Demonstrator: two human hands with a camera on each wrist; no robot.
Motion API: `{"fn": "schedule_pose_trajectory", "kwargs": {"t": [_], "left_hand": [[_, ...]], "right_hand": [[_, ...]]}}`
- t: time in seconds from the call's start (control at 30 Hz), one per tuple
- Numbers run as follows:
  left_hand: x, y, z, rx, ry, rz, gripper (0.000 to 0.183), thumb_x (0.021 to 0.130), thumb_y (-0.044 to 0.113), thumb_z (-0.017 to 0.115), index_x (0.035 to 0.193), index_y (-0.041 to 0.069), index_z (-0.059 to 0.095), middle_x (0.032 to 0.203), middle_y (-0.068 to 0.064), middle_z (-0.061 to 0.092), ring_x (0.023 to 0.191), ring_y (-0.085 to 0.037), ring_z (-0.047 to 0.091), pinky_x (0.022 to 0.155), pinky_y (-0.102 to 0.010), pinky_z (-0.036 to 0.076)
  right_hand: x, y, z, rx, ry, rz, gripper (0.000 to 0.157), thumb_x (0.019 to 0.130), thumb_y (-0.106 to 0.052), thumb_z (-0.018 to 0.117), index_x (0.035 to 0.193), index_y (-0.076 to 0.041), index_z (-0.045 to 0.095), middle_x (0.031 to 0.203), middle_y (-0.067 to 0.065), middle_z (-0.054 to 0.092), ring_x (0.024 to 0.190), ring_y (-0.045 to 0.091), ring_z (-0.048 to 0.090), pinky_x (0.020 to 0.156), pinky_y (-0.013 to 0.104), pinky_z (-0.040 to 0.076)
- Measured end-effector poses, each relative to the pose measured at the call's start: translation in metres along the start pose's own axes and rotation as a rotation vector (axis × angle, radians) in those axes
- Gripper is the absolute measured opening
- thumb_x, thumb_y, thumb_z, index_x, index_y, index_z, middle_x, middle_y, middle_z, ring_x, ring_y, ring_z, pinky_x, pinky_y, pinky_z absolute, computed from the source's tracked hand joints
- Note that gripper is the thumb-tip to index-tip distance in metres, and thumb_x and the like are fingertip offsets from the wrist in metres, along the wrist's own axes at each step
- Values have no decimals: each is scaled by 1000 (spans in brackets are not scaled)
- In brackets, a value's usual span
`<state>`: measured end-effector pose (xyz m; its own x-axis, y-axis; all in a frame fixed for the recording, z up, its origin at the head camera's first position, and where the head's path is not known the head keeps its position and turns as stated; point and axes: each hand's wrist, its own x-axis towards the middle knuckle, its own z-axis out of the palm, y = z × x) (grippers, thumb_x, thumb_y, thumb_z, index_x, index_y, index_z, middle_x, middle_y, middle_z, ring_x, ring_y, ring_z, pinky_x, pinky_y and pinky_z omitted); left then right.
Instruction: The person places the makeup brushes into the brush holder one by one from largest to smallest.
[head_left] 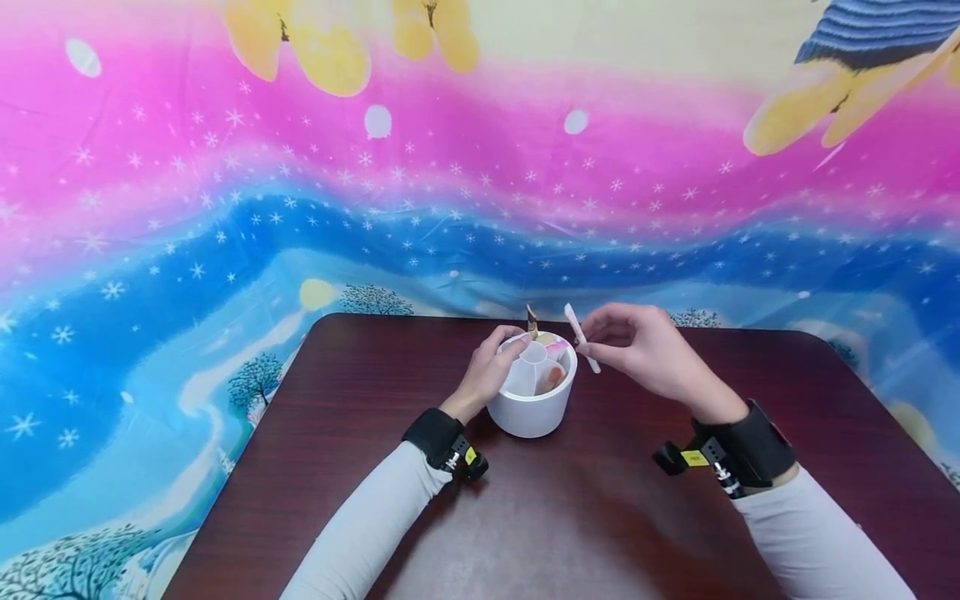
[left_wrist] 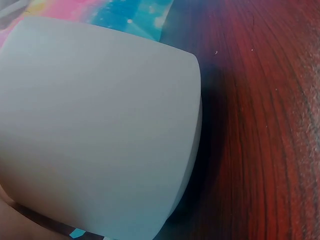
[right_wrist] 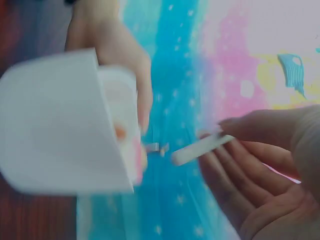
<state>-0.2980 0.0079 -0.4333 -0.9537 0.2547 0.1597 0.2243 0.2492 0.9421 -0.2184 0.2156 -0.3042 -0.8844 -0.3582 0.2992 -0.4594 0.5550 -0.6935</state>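
Note:
A white round organizer (head_left: 528,416) with inner compartments stands on the table, its wall filling much of the left wrist view. My left hand (head_left: 486,371) grips its left rim, thumb over the edge. To the right of the organizer, my right hand (head_left: 651,350) pinches a slim white stick (head_left: 582,337) between thumb and fingers, tilted and just outside the rim. In the right wrist view the white stick (right_wrist: 200,149) is blurred, one end pointing at the opening. Inside the compartments are a pink item (head_left: 557,345), an orange-brown piece (head_left: 553,377) and a narrow gold-and-dark strip (head_left: 532,322) rising above the rim.
The dark reddish wooden table (head_left: 600,517) extends around the organizer. Behind it hangs a colorful printed cloth (head_left: 480,192), reaching down to the table's far edge. Black wrist bands with small cameras sit on both of my wrists.

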Motion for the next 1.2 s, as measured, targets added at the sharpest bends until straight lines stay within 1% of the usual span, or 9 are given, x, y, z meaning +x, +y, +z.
{"fn": "schedule_pose_trajectory", "kwargs": {"t": [0.13, 0.23, 0.43, 0.6, 0.7, 0.83, 0.93, 1.07, 1.2], "left_hand": [[0, 0, 0, 4, -14, -3, 42, 91, 55, 47, 117, 24, 55, 118, 5, 56, 105, -11, 49, 91, -43, 41], [0, 1, 0, 3, -28, 0, 43, 91, 56, 46, 118, 24, 54, 119, 5, 55, 106, -11, 49, 90, -43, 41], [0, 2, 2, 5, -35, 11, 42, 92, 57, 44, 118, 25, 54, 119, 5, 55, 107, -11, 48, 90, -44, 41], [0, 3, 3, 12, -24, 6, 41, 91, 56, 45, 117, 25, 55, 117, 6, 56, 106, -11, 49, 89, -42, 41], [0, 3, 4, 12, -26, 13, 43, 91, 57, 45, 117, 25, 55, 117, 6, 56, 107, -11, 48, 89, -42, 41], [0, 3, 3, 10, -27, 8, 41, 91, 57, 45, 117, 26, 54, 118, 6, 55, 108, -10, 48, 91, -43, 40], [0, 2, 3, 11, -27, 0, 40, 92, 56, 45, 117, 27, 54, 118, 6, 55, 108, -10, 48, 91, -43, 39], [0, 3, 2, 10, -28, 9, 41, 92, 54, 46, 118, 23, 55, 119, 3, 56, 107, -12, 49, 91, -43, 40], [0, 4, -1, 30, -32, 14, 45, 92, 54, 46, 121, 20, 54, 121, 2, 55, 109, -13, 48, 92, -43, 40]], "right_hand": [[4, -26, 10, 113, 40, -16, 18, 82, -3, 70, 98, -3, 63, 91, 11, 67, 84, 19, 64, 72, 29, 53], [6, -33, 18, 151, 58, -20, 20, 82, -2, 69, 100, 0, 62, 94, 13, 66, 87, 20, 63, 74, 28, 52], [13, -26, 34, 272, 61, -29, 20, 82, -1, 68, 100, 2, 60, 99, 16, 63, 91, 25, 62, 70, 30, 53], [11, -15, 46, 346, 24, -1, 20, 84, 0, 66, 101, 4, 58, 105, 19, 60, 95, 28, 61, 60, 49, 53], [9, -12, 49, 351, 29, 11, 21, 84, -1, 67, 102, 5, 59, 106, 20, 60, 96, 29, 60, 62, 53, 52], [9, -9, 49, 347, 39, 2, 22, 84, -3, 67, 104, 4, 60, 107, 19, 60, 98, 27, 60, 69, 51, 52], [9, 2, 47, 322, 52, 5, 25, 85, -9, 68, 108, 0, 60, 107, 14, 61, 99, 23, 60, 75, 43, 53], [10, 19, 40, 284, 83, 21, 27, 85, -16, 70, 109, -7, 61, 104, 7, 63, 95, 19, 61, 79, 32, 52], [9, 25, 30, 243, 117, 15, 25, 83, -16, 71, 106, -11, 62, 101, 4, 64, 92, 18, 62, 78, 29, 52]]}}
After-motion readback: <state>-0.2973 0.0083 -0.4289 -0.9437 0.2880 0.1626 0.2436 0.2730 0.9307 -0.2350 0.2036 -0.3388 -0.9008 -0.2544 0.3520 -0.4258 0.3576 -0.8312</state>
